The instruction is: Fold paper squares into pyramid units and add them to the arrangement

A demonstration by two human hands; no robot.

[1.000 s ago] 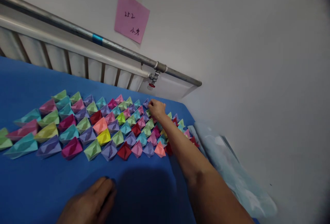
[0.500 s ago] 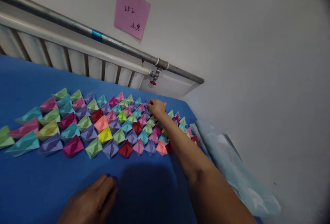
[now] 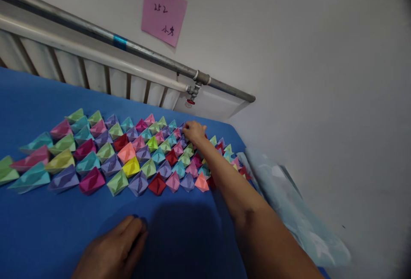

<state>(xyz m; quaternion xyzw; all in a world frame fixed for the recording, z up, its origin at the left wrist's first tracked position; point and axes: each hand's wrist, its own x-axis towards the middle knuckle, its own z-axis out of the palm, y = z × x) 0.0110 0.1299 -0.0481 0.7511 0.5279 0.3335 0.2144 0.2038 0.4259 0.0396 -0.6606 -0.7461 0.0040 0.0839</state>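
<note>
Folded paper boats (image 3: 158, 156) in many colours stand in slanting rows on a blue tabletop (image 3: 41, 236). My right hand (image 3: 194, 132) reaches to the far rows, its fingers pinched at a small paper boat beside a purple boat (image 3: 182, 126). The hand covers most of what is between the fingertips. Near the front edge of the view, my left hand (image 3: 112, 249) rests on the blue surface with its fingers curled in. Nothing shows in it, and it is apart from the boats. Several boats behind my right forearm are partly hidden.
Along the wall run a metal pipe (image 3: 154, 57) and a white radiator (image 3: 96, 73), with a red-handled valve (image 3: 191, 101) at its end. A pink paper note (image 3: 163, 11) is stuck above. Pale blue patterned cloth (image 3: 289, 202) lies beside the right wall.
Very little differs. The view has shifted slightly; my right hand stays at the far rows, moved a touch at most, and my left hand keeps its place.
</note>
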